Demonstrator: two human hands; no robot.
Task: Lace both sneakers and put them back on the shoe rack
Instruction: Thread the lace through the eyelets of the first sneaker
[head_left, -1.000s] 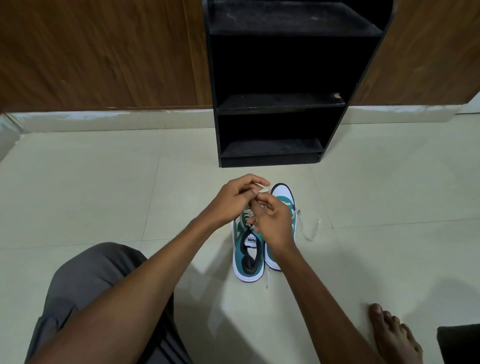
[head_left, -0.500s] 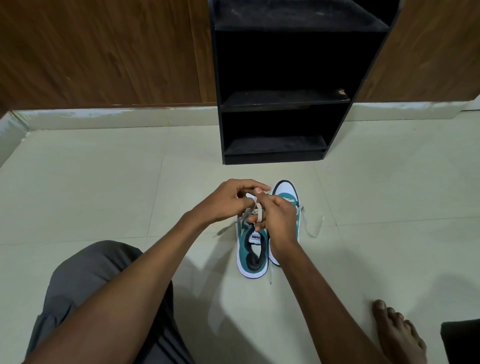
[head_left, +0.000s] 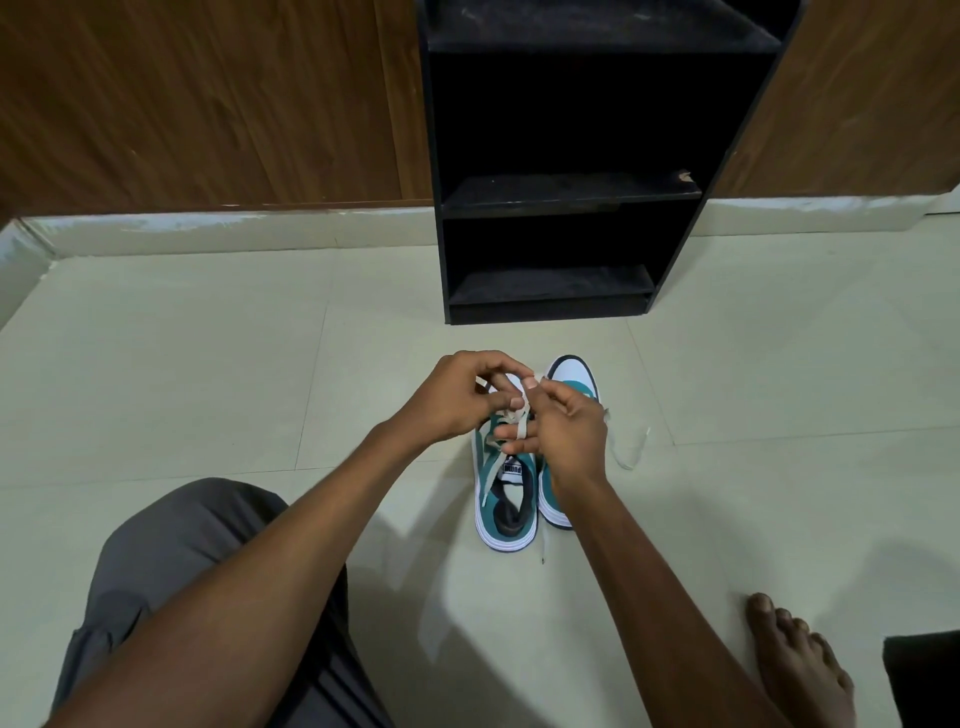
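From the head camera, you are mid-lacing on the left sneaker (head_left: 505, 499), which stands on the tiled floor (head_left: 208, 395) touching the right sneaker (head_left: 569, 382), both toes pointing toward the black shoe rack (head_left: 566, 187) just beyond them. Your left hand (head_left: 457, 397) is curled above the forefoot with its fingers pinched on the pale lace (head_left: 511, 415), and your right hand (head_left: 563, 434) is pressed close against it, its fingers pinching the same lace where the strands cross; neither hand is spread wide. The exact eyelet being worked is hidden under your fingers. A loose lace end (head_left: 631, 449) trails on the floor just beside the right sneaker, so that shoe seems not yet finished. The rack's shelves show nothing on them, so the putting-back step looks untouched. Next you will likely need to draw the strand snug without twisting it, keep both ends even, then carry on up toward the tongue before turning to the other shoe.
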